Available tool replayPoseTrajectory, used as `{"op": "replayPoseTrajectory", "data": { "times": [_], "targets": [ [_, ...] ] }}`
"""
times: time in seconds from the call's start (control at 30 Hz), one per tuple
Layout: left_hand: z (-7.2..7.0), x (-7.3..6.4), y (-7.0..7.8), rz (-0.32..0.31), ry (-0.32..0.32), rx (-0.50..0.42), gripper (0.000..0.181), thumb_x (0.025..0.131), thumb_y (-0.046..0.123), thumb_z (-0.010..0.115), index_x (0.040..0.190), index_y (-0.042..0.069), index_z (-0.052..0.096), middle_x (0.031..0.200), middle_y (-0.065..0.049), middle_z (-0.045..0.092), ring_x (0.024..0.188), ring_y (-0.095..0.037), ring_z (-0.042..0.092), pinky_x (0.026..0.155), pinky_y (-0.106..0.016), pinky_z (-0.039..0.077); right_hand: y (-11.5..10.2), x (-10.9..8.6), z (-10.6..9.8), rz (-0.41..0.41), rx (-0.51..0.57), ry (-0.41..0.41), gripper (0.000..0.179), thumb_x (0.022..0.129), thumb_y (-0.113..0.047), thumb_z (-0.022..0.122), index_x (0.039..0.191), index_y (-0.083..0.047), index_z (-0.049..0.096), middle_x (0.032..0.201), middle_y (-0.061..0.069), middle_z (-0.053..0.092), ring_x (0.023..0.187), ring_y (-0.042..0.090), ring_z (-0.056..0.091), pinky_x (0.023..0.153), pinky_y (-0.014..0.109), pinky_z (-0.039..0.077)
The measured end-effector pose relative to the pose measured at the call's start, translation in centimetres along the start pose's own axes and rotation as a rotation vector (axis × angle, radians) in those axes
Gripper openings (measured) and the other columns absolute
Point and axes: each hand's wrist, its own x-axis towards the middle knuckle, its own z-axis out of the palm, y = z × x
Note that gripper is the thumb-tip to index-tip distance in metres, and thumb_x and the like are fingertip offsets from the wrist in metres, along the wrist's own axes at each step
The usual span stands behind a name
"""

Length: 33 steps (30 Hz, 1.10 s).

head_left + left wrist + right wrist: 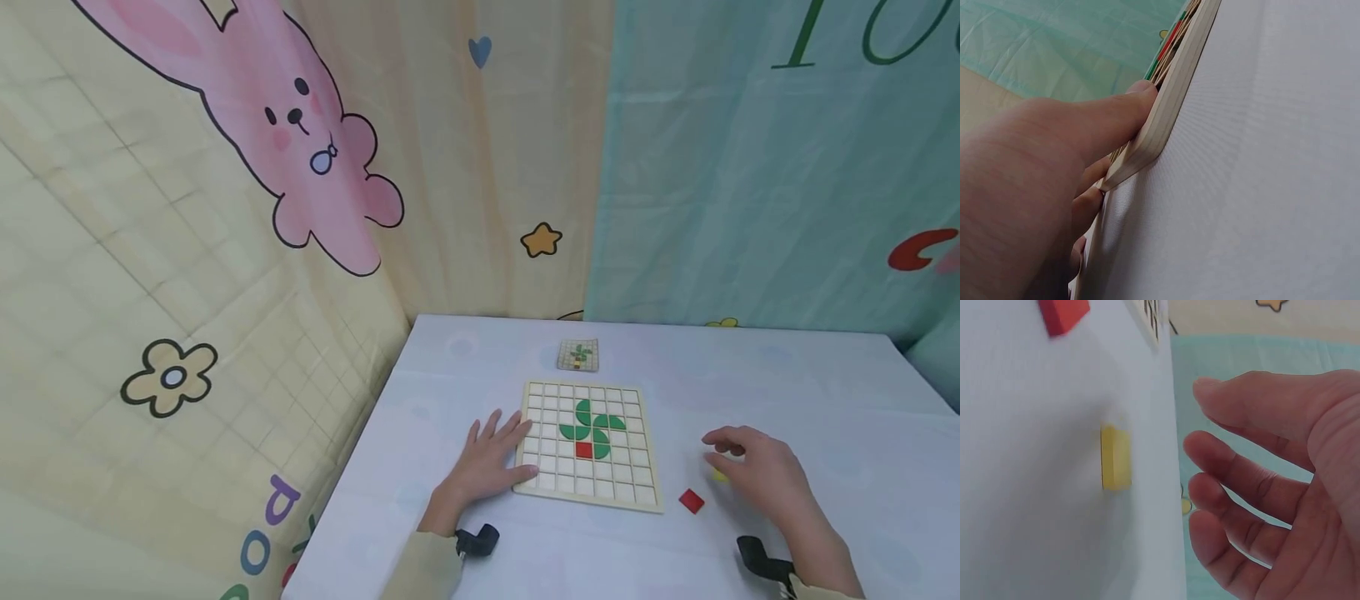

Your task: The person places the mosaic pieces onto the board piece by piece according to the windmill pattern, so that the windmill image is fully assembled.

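Note:
My left hand [486, 462] rests on the left edge of a wooden grid board [551, 482], fingers spread; in the left wrist view its thumb [1116, 115] lies over the board's edge. Green rounded pieces [602, 443] form a pinwheel on the grid, with one red square [583, 450] beside the lowest one. My right hand [761, 468] hovers over a yellow block [1116, 457], fingers loosely bent and nothing between them. In the head view that hand partly hides the yellow block. A loose red block [692, 501] lies on the table between the board and the right hand.
A small pattern card [577, 355] with a similar green design lies behind the board on the white-covered table [465, 383]. Printed curtains [487, 167] hang along the back and left. A black wrist camera mount [478, 542] sits at the left wrist.

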Motion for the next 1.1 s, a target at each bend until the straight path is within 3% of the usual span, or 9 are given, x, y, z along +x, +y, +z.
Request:
{"op": "replayPoseTrajectory", "data": {
  "times": [0.2, 0.47, 0.7, 1.1],
  "targets": [
    [0.0, -0.1, 0.0, 0.006, 0.000, -0.006, 0.080, 0.094, 0.069, 0.050, 0.159, 0.028, 0.032, 0.166, 0.005, 0.021, 0.154, -0.030, 0.007, 0.120, -0.059, 0.006, 1.8, 0.1, -0.5, 0.087, 0.005, -0.095, 0.040, 0.086, -0.024, 0.080, 0.118, -0.003, 0.070, 0.106, 0.019, 0.065, 0.095, 0.036, 0.055, 0.074, 0.050, 0.053],
    [0.0, -0.2, 0.0, -0.006, 0.002, -0.003, 0.079, 0.094, 0.069, 0.050, 0.159, 0.029, 0.032, 0.166, 0.006, 0.021, 0.154, -0.028, 0.007, 0.120, -0.058, 0.005, 2.8, 0.1, 0.5, 0.071, 0.010, -0.149, 0.043, 0.081, -0.021, 0.085, 0.116, -0.001, 0.071, 0.106, 0.019, 0.065, 0.097, 0.037, 0.058, 0.082, 0.056, 0.053],
    [-0.1, -0.3, 0.1, -0.004, -0.004, -0.006, 0.080, 0.093, 0.070, 0.050, 0.159, 0.029, 0.032, 0.166, 0.006, 0.022, 0.154, -0.029, 0.007, 0.120, -0.059, 0.005, 3.3, 0.0, 0.8, 0.060, 0.005, -0.135, 0.039, 0.080, -0.019, 0.086, 0.112, -0.001, 0.073, 0.103, 0.014, 0.064, 0.099, 0.037, 0.059, 0.084, 0.058, 0.052],
    [-0.3, -0.2, 0.3, -0.013, -0.006, -0.010, 0.079, 0.093, 0.069, 0.052, 0.159, 0.030, 0.032, 0.166, 0.007, 0.021, 0.154, -0.029, 0.007, 0.120, -0.058, 0.005, 4.0, 0.3, 1.4, 0.062, 0.038, -0.119, 0.037, 0.081, -0.017, 0.085, 0.111, -0.002, 0.071, 0.107, 0.018, 0.063, 0.099, 0.038, 0.057, 0.086, 0.058, 0.053]
  ]
}}
